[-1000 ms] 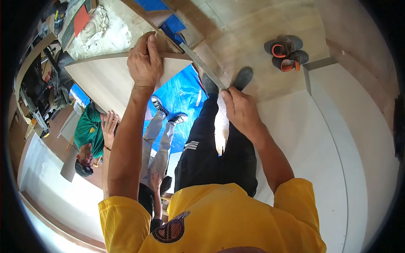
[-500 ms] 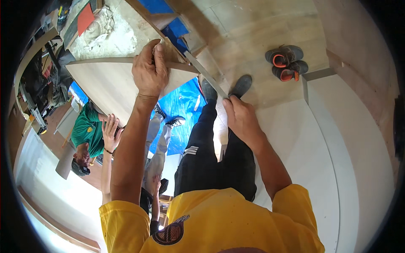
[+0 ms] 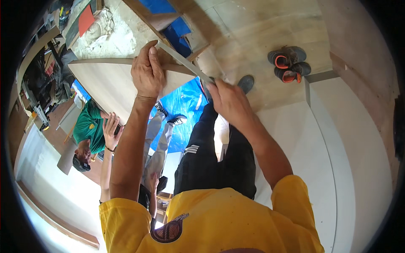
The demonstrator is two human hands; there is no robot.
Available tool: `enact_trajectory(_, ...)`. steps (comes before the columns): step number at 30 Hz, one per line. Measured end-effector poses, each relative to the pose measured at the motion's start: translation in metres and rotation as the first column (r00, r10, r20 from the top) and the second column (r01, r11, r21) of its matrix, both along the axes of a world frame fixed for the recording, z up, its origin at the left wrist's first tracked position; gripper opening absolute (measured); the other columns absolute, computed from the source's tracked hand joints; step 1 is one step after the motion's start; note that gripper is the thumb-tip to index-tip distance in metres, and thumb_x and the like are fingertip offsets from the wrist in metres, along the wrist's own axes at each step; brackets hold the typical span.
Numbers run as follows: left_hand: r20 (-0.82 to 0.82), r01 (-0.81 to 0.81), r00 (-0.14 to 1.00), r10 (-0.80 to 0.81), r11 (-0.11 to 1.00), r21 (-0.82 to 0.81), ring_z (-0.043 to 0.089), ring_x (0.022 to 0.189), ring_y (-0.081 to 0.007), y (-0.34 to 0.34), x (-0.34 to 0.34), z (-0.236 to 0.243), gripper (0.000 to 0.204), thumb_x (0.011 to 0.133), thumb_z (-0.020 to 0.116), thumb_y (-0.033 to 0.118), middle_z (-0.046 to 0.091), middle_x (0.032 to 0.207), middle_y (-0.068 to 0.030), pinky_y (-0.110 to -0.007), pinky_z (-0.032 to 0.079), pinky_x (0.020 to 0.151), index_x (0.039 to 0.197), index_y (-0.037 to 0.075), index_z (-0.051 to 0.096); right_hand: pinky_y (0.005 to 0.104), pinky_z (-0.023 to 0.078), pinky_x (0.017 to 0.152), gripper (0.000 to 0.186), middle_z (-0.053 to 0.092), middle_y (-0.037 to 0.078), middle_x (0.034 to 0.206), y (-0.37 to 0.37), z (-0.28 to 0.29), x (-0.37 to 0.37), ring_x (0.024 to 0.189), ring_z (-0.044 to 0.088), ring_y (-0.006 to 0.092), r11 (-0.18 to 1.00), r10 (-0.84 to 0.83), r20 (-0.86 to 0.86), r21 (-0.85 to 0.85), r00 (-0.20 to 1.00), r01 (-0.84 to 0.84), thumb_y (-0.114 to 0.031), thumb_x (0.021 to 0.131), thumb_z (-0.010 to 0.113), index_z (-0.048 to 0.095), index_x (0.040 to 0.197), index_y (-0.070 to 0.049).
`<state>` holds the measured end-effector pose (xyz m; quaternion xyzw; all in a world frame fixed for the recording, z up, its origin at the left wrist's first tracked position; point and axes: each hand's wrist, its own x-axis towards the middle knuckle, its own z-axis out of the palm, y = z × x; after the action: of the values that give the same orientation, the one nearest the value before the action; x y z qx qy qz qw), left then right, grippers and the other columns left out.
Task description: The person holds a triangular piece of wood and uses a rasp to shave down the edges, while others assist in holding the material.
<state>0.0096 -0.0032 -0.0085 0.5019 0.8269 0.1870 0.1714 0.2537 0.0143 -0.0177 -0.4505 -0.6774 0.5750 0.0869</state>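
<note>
Your right hand (image 3: 232, 101) is closed on the near end of a long, flat strip (image 3: 183, 61), thumb and fingers wrapped together. From that grip the strip runs away from you and to your left, slanting above the right corner of a pale, curved panel (image 3: 101, 80). Its far end comes up to the fingertips of your left hand (image 3: 147, 74); whether they touch it or pinch it, you cannot tell from this view. So the strip lies between your two hands, spanning the gap from one to the other.

Your left hand is curled narrow over the panel's far edge, thumb beside the forefinger, with most of the panel spreading out to the left of it. What is inside the curl is hidden.

Beyond that edge is a stained worktop (image 3: 126, 38) bearing a crumpled cloth (image 3: 103, 25) and a red sheet (image 3: 86, 20). At the panel's near side, to the left of your left forearm, is another person's hand (image 3: 111, 126), fingers extended. A pair of dark shoes (image 3: 287, 59) stands on the floor, well apart from your right hand.
</note>
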Motion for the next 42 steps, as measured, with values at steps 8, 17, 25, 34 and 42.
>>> enact_trajectory(8,-0.003,-0.027,1.0,0.027,0.999,0.021,0.067,0.08,-0.0335,-0.003,0.0,0.006,0.036,0.108,0.043,0.029,0.068,0.083,-0.0166,-0.041,0.051,0.075,0.123,0.004,0.064,0.0532,0.051,0.065,0.03,0.064,0.027,0.076,-0.027,0.016,0.031,0.073,0.065,0.0452,0.997,0.001,0.02,-0.082,1.0,0.001,-0.026,0.102,0.057,0.06,0.09,0.002)
enact_trajectory(17,-0.003,-0.043,0.999,0.043,0.999,-0.002,0.066,0.074,-0.0324,-0.002,0.001,0.007,0.038,0.108,0.043,0.03,0.068,0.081,-0.0173,-0.041,0.051,0.071,0.124,0.004,0.064,0.0535,0.048,0.065,0.026,0.063,0.026,0.075,0.002,0.001,0.017,0.074,0.062,0.0473,0.999,-0.003,0.017,-0.039,1.0,0.004,-0.021,0.101,0.058,0.058,0.086,0.0)
enact_trajectory(25,-0.046,0.038,0.998,-0.037,0.999,0.011,0.067,0.078,-0.0357,0.002,0.003,0.004,0.037,0.108,0.042,0.029,0.068,0.083,-0.0189,-0.041,0.051,0.074,0.12,0.003,0.066,0.051,0.05,0.062,0.028,0.063,0.027,0.074,-0.013,-0.006,-0.002,0.071,0.063,0.0459,0.992,-0.114,-0.089,-0.055,0.99,0.109,-0.022,0.102,0.058,0.056,0.085,0.001)
enact_trajectory(34,-0.015,-0.029,0.999,0.028,0.998,-0.053,0.067,0.075,-0.0315,0.001,0.003,0.009,0.032,0.107,0.047,0.027,0.069,0.087,-0.0173,-0.039,0.052,0.073,0.117,0.003,0.067,0.0494,0.051,0.056,0.026,0.063,0.023,0.069,-0.046,-0.004,0.024,0.061,0.064,0.0424,0.992,-0.125,-0.085,-0.017,0.989,0.124,-0.02,0.101,0.059,0.057,0.084,-0.001)
enact_trajectory(42,-0.005,-0.031,0.999,0.032,0.998,0.048,0.065,0.075,-0.0191,-0.001,-0.003,-0.002,0.029,0.106,0.053,0.025,0.07,0.086,-0.0143,-0.033,0.051,0.071,0.114,0.002,0.068,0.0501,0.048,0.055,0.026,0.062,0.022,0.069,-0.053,-0.017,0.017,0.063,0.064,0.0415,0.973,-0.23,-0.137,-0.036,0.964,0.227,-0.022,0.101,0.059,0.056,0.086,-0.001)
